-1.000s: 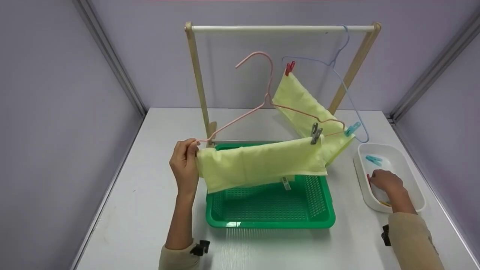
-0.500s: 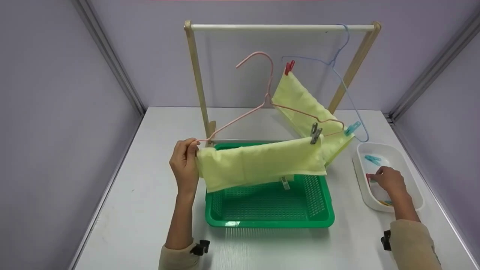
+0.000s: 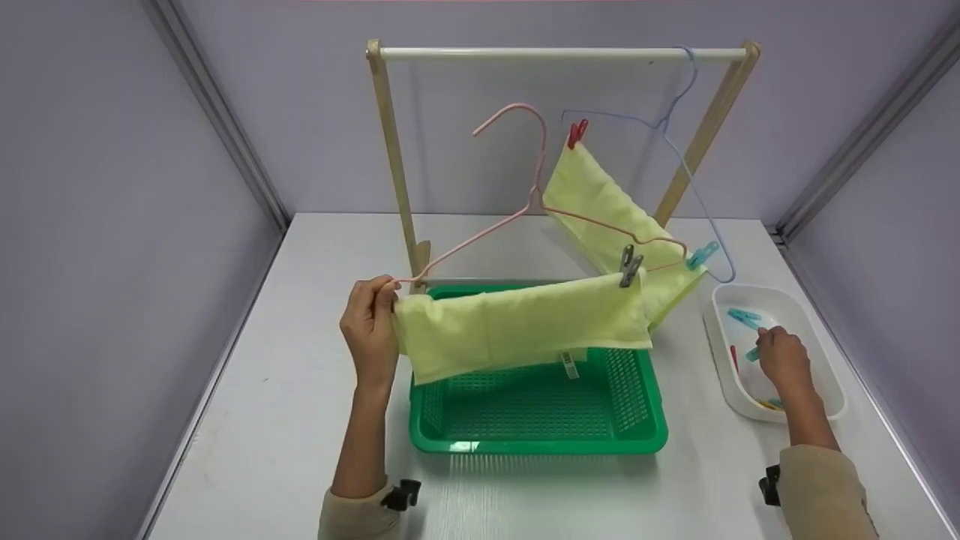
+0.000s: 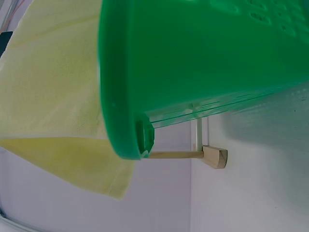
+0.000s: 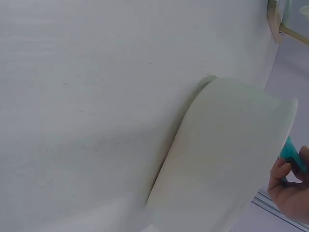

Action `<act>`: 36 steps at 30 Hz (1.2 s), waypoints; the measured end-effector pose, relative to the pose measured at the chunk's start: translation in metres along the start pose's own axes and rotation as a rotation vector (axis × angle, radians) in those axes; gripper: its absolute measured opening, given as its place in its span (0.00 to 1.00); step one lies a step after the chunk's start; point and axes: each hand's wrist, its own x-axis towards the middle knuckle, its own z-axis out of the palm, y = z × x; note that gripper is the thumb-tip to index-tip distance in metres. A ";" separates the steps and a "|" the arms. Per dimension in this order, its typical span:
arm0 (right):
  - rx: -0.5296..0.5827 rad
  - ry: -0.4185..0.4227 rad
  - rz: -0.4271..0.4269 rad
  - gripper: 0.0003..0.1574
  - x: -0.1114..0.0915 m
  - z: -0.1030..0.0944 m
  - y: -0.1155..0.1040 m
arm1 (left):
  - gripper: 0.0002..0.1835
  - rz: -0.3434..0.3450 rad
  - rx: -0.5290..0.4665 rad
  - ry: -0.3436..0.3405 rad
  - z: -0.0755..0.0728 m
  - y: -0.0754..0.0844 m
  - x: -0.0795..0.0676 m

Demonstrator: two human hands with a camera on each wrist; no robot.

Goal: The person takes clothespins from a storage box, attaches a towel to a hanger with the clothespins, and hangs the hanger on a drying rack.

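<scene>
My left hand (image 3: 369, 324) grips the left end of a pink wire hanger (image 3: 525, 210) together with the corner of a yellow cloth (image 3: 517, 324) draped over its bar. A grey clothespin (image 3: 629, 266) clips the cloth's right end to the hanger. My right hand (image 3: 780, 358) is inside the white tub (image 3: 832, 375) and pinches a teal clothespin (image 3: 751, 354), whose tip also shows in the right wrist view as a teal clothespin (image 5: 292, 152). A second yellow cloth (image 3: 607, 210) hangs on a blue hanger (image 3: 679, 142), held by a red clothespin (image 3: 576, 133) and a teal clothespin (image 3: 702, 256).
A wooden rack (image 3: 390, 150) with a white rail (image 3: 562, 54) stands at the back of the white table (image 3: 247, 420). A green perforated basket (image 3: 465, 439) sits under the held cloth. More clothespins lie in the tub. Grey walls close in both sides.
My right hand has risen from the tub's bottom and moved toward its far side, and a teal clothespin now shows between its fingers. The left hand and hanger have stayed put.
</scene>
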 end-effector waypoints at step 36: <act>0.225 0.083 0.010 0.35 -0.008 -0.006 -0.016 | 0.06 0.010 0.013 0.022 -0.003 0.001 -0.001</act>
